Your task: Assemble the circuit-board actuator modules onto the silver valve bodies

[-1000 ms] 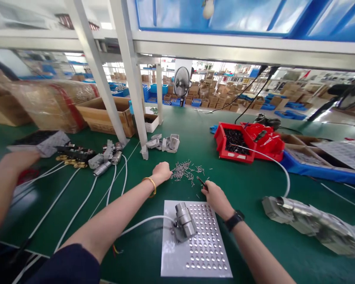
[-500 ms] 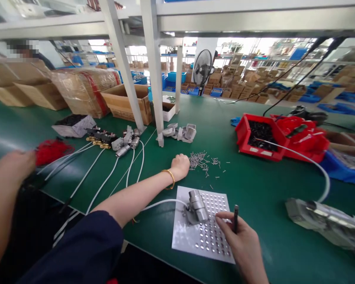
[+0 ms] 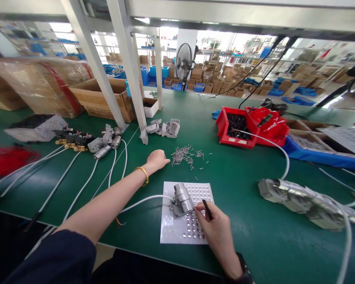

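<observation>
My left hand [image 3: 157, 161], a gold bangle at its wrist, rests on the green bench at the left edge of a pile of small metal screws [image 3: 182, 155]. Its fingers are curled under and the thumb points at the pile; what they hold, if anything, is hidden. In my right hand [image 3: 218, 224] is a thin black stick-like tool [image 3: 207, 210], held near its end. The fingertips are beside a silver metal fitting [image 3: 183, 199] with a grey base and a white cable [image 3: 148, 198]. This fitting lies on a white sheet [image 3: 168, 227] bearing rows of shiny round dots.
Grey housings [image 3: 174, 128] lie beyond the screws. Fittings with cables [image 3: 102, 150] and a red bundle [image 3: 8, 159] are at left. Red bins [image 3: 238, 127], a blue tray [image 3: 322, 156] and a row of fittings [image 3: 301, 201] are at right. A metal post [image 3: 127, 67] rises behind.
The view has turned right, so the bench things shift left. My right hand is closer to the fitting, with the black tool tilted. Another person's arm at far left is out of view.
</observation>
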{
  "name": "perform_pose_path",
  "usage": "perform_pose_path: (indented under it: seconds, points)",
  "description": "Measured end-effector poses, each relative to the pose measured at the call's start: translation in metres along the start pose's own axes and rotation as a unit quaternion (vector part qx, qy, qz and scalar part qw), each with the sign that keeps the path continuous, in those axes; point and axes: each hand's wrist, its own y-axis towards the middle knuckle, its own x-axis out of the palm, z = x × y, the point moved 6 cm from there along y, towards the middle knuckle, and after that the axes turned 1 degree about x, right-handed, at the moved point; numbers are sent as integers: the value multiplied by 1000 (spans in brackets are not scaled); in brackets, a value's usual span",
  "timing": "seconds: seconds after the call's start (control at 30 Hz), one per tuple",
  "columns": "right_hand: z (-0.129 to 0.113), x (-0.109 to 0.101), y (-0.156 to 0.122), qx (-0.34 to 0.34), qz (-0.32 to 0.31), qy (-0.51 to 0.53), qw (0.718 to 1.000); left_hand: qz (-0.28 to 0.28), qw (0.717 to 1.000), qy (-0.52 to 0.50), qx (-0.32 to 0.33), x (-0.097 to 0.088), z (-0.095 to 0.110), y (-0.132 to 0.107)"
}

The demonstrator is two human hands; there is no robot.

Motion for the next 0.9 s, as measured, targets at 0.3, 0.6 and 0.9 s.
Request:
perform_pose_path:
  seconds: [0.3, 0.6, 0.9]
  points:
    - [-4, 4, -13, -93, -10, 3, 996, 16, 999, -37, 37, 4, 19, 3]
    - [-10, 6, 2, -80, -133, -17, 988, 168, 921, -306, 170, -77, 35, -125]
    - [-21, 22, 27, -76, -220, 17, 972, 268, 879, -243, 309, 29, 44, -224]
